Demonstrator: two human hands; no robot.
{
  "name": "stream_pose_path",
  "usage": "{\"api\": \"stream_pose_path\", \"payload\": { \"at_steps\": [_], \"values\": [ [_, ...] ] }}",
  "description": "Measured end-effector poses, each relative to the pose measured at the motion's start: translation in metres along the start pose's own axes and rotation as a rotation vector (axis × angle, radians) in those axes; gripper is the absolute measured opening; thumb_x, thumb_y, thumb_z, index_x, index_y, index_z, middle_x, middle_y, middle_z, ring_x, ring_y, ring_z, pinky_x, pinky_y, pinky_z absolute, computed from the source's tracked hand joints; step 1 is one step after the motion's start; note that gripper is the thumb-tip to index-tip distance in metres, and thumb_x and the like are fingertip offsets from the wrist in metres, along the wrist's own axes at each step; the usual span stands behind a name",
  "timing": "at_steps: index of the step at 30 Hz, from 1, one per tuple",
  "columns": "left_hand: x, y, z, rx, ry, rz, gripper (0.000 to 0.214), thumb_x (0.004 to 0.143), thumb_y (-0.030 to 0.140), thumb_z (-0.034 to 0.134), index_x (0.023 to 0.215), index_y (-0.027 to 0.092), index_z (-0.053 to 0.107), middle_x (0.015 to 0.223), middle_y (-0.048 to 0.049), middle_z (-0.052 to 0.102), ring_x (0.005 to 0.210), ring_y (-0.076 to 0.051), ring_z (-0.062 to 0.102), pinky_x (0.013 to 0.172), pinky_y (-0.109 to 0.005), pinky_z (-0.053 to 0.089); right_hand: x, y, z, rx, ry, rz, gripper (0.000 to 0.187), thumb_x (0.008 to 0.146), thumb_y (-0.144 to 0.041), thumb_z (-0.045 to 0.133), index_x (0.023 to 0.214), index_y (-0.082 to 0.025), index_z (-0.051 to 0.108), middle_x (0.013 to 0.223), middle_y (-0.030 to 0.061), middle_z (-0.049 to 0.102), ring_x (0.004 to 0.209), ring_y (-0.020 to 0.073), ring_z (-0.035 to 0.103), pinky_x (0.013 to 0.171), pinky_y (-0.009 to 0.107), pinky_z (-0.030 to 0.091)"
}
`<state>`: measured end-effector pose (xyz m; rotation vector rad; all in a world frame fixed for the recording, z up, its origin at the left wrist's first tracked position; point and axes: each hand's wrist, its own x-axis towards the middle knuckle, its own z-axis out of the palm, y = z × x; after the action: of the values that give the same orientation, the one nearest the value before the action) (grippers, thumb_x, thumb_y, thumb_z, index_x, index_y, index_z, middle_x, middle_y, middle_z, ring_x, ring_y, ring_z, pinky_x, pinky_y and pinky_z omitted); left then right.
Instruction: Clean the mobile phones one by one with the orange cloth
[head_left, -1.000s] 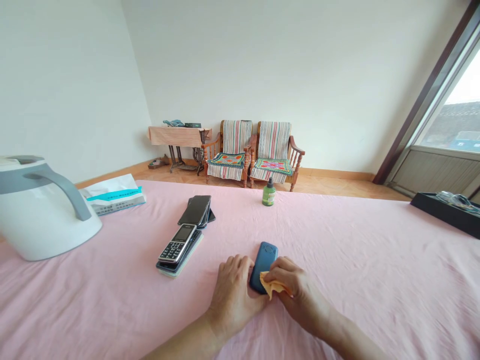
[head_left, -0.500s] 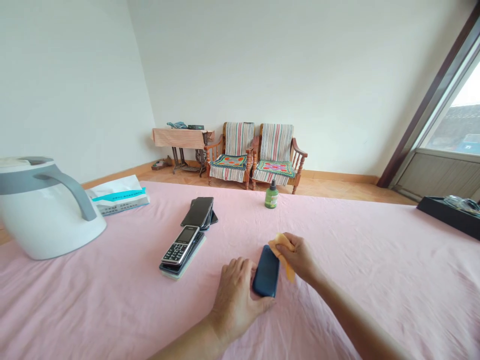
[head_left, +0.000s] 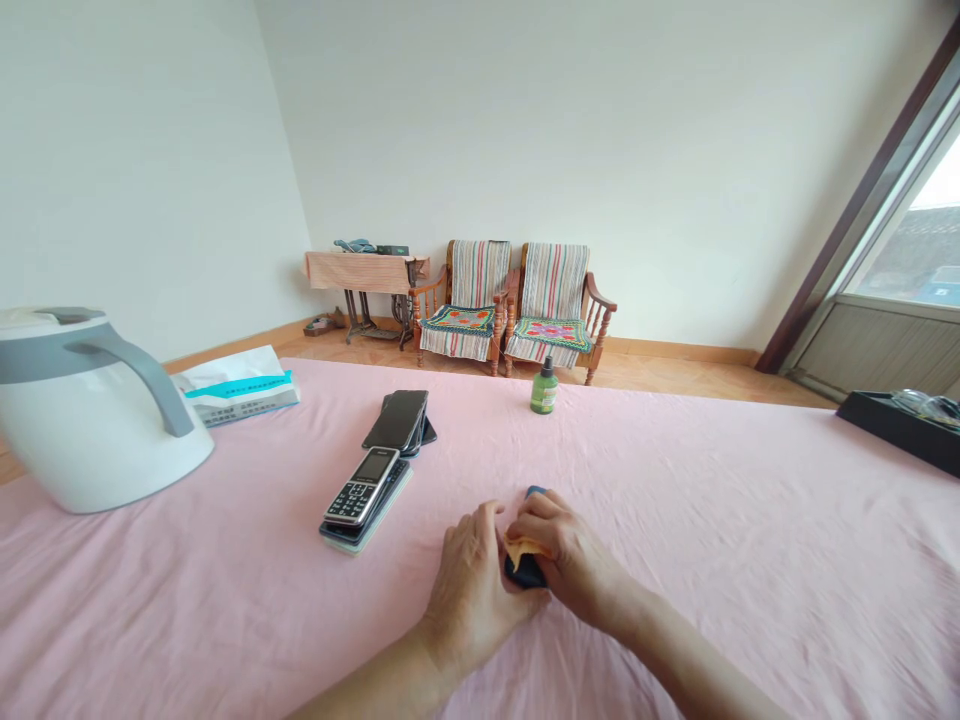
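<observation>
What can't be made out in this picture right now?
All in the head view:
Most of the blue phone: hidden by the right hand and the cloth.
The far left of the kettle: cut off by the left edge.
The right end of the black box: cut off by the right edge.
Writing on the bottle: too small.

The right hand (head_left: 574, 555) and yellow cloth (head_left: 521, 549) cover the middle of the blue phone (head_left: 526, 574), and that hand also hides part of the cloth. The left edge cuts off the white jug (head_left: 97, 430) and the right edge the black tray (head_left: 892, 426). The green bottle (head_left: 544, 392) bears lettering too small to read.
</observation>
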<state>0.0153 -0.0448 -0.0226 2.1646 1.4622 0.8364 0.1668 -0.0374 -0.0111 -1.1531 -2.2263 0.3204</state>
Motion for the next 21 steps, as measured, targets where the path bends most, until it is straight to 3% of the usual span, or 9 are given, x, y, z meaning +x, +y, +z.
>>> {"api": "stream_pose_path", "payload": {
  "at_steps": [2, 6, 9, 12, 16, 21],
  "values": [
    [0.0, -0.001, 0.0, 0.01, 0.007, 0.017, 0.066, 0.057, 0.024, 0.071, 0.114, 0.017, 0.04, 0.099, -0.0076, 0.058, 0.095, -0.028, 0.054, 0.083, -0.042, 0.04, -0.002, -0.008, 0.002, 0.024, -0.025, -0.02, 0.032, 0.068, 0.007, 0.048, 0.077, -0.019, 0.064, 0.083, 0.003, 0.057, 0.082, 0.0169, 0.049, 0.072, 0.028, 0.04],
    [-0.001, -0.002, -0.001, 0.053, 0.002, 0.059, 0.049, 0.062, 0.015, 0.06, 0.107, 0.018, 0.043, 0.094, -0.0071, 0.058, 0.091, -0.027, 0.055, 0.08, -0.041, 0.041, -0.012, -0.02, 0.003, 0.139, -0.026, 0.003, 0.036, 0.06, 0.01, 0.042, 0.07, -0.019, 0.061, 0.083, 0.0032, 0.058, 0.083, 0.0172, 0.05, 0.072, 0.028, 0.042],
    [-0.001, -0.002, -0.003, 0.048, -0.014, 0.078, 0.05, 0.062, 0.016, 0.062, 0.108, 0.018, 0.042, 0.098, -0.0086, 0.057, 0.097, -0.028, 0.053, 0.082, -0.043, 0.041, -0.022, -0.019, -0.001, 0.259, -0.013, 0.039, 0.043, 0.053, 0.009, 0.039, 0.073, -0.02, 0.063, 0.084, 0.0028, 0.059, 0.086, 0.0169, 0.053, 0.074, 0.027, 0.043],
    [0.0, -0.002, -0.003, 0.01, -0.015, 0.058, 0.063, 0.059, 0.021, 0.071, 0.114, 0.019, 0.04, 0.104, -0.0089, 0.055, 0.1, -0.029, 0.051, 0.086, -0.044, 0.04, -0.023, 0.0, -0.007, 0.314, 0.072, 0.136, 0.043, 0.055, 0.007, 0.039, 0.076, -0.021, 0.065, 0.082, 0.0023, 0.06, 0.08, 0.0157, 0.056, 0.072, 0.027, 0.045],
    [0.0, -0.004, -0.002, -0.029, -0.024, 0.088, 0.062, 0.059, 0.025, 0.077, 0.113, 0.023, 0.047, 0.11, -0.0071, 0.052, 0.104, -0.027, 0.05, 0.088, -0.042, 0.041, -0.001, 0.042, -0.003, 0.247, 0.34, 0.276, 0.042, 0.058, 0.004, 0.039, 0.077, -0.019, 0.068, 0.079, 0.003, 0.062, 0.076, 0.0157, 0.06, 0.072, 0.029, 0.046],
    [-0.001, -0.007, -0.001, -0.033, -0.046, 0.121, 0.055, 0.061, 0.025, 0.079, 0.11, 0.022, 0.055, 0.107, -0.0057, 0.052, 0.102, -0.026, 0.05, 0.09, -0.041, 0.041, 0.034, 0.074, 0.019, 0.245, 0.351, 0.24, 0.035, 0.062, 0.002, 0.044, 0.075, -0.018, 0.07, 0.08, 0.0049, 0.064, 0.076, 0.0158, 0.061, 0.072, 0.028, 0.047]
  ]
}}
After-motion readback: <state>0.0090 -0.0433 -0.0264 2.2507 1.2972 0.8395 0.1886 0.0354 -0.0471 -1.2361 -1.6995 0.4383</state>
